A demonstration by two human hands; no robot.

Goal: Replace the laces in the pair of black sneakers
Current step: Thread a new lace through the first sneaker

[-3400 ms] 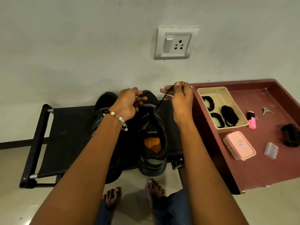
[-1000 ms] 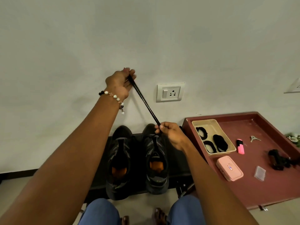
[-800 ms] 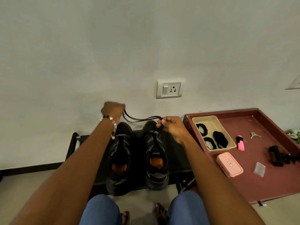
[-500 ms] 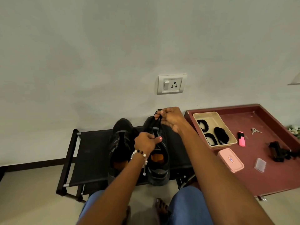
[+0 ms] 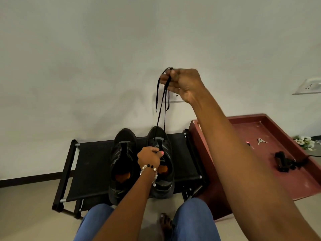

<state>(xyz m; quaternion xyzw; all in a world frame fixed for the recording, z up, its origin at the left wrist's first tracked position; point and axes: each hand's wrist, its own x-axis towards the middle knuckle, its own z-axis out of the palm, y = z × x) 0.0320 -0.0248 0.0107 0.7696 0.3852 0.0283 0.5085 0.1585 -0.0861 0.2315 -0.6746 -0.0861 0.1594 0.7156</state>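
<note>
Two black sneakers with orange insoles stand side by side on a low black rack (image 5: 92,164), toes to the wall. The left sneaker (image 5: 121,159) has no lace showing. My left hand (image 5: 150,156) grips the tongue of the right sneaker (image 5: 165,171). Raised in front of the wall, my right hand (image 5: 182,84) pinches a black lace (image 5: 160,108). Both strands of the lace run taut down to the toe end of the right sneaker, and its two ends dangle below my fingers.
A dark red tray table (image 5: 278,171) stands to the right with keys (image 5: 261,141) and a black object (image 5: 283,162) on it; my right arm hides much of it. A wall socket (image 5: 309,86) is at the far right. My knees and a bare foot (image 5: 165,221) are below.
My right hand has risen from the sneaker's toe to well above it, pulling the lace taut. My left hand stays on the right sneaker's tongue.
</note>
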